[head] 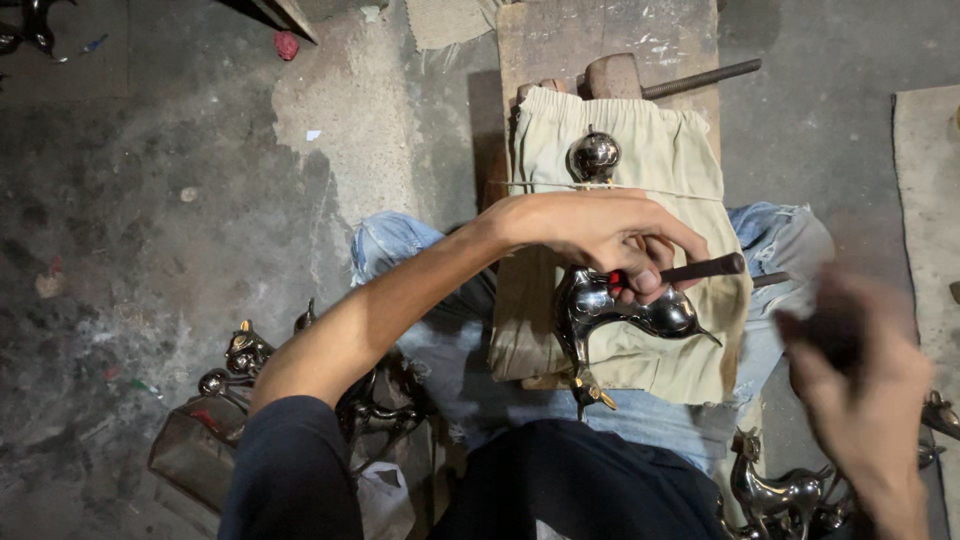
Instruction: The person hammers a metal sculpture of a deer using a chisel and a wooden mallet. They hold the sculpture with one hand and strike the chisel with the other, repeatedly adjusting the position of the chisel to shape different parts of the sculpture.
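My left hand (595,232) reaches across a cloth-covered wooden block (640,150) and holds a dark rod-shaped tool with a red band (700,269) against a shiny metal animal figurine (625,312) lying on the cloth. The fingers also press on the figurine's body. My right hand (860,375) is at the right, blurred by motion, closed around something dark that I cannot make out. A polished metal ball (594,156) sits on the cloth farther up.
A hammer (640,78) lies on the wooden plank behind the cloth. Several finished metal figurines stand at the lower left (245,355) and lower right (775,492). Bare concrete floor (150,180) lies to the left. A mat edge (925,180) is at far right.
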